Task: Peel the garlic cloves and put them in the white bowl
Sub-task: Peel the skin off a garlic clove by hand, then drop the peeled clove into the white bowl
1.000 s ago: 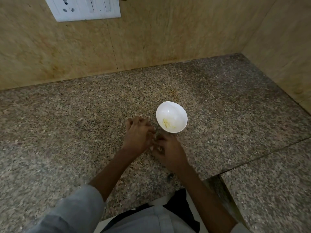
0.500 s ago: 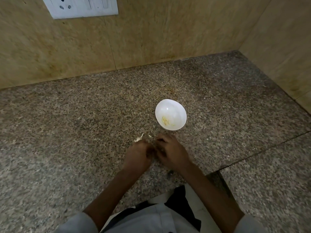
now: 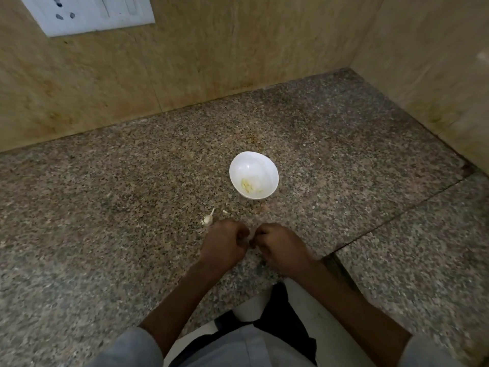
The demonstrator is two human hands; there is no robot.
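Now both hands have pulled back from the white bowl [image 3: 255, 161] toward the counter [image 3: 127, 207] edge, uncovering a garlic piece [image 3: 207, 220] just beyond the left hand [image 3: 225, 246]. Left & right hand [image 3: 281, 250] fingers are curled, knuckles nearly meeting; can't tell if a clove's pinched between. A few peeled cloves [image 3: 248, 185] are in the bowl already, so prob. the next one's being peeled.

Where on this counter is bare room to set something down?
Bare granite counter lies left of the white bowl toward the wall, and right of it. Crowded: between bowl, left hand, right hand and garlic piece.
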